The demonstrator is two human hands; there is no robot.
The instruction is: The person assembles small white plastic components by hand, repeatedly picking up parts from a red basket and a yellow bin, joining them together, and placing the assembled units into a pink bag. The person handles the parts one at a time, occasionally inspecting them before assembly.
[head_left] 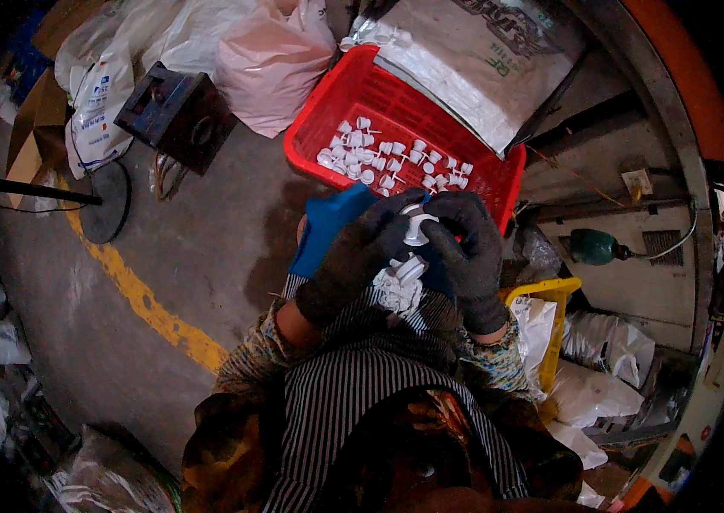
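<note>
Both of my hands wear dark gloves and meet over my lap, just in front of the red crate (499, 175). Between them is a white plastic part (417, 226) with a flared end. The fingertips of my left hand (368, 248) close on it from one side, and my right hand (469, 256) pinches it from the other. Just below lies a second white round part (410, 268), against a crumpled white piece (398, 295) on my striped apron. Inside the crate lie several small white plastic pieces with thin stems (368, 158).
A large printed sack (473, 60) rests over the crate's far edge. To the right stand a yellow crate (560, 316) and white bags (593, 393). A pink bag (272, 64) and a dark metal block (178, 120) are at the far left. Yellow floor paint (139, 299) runs along the left.
</note>
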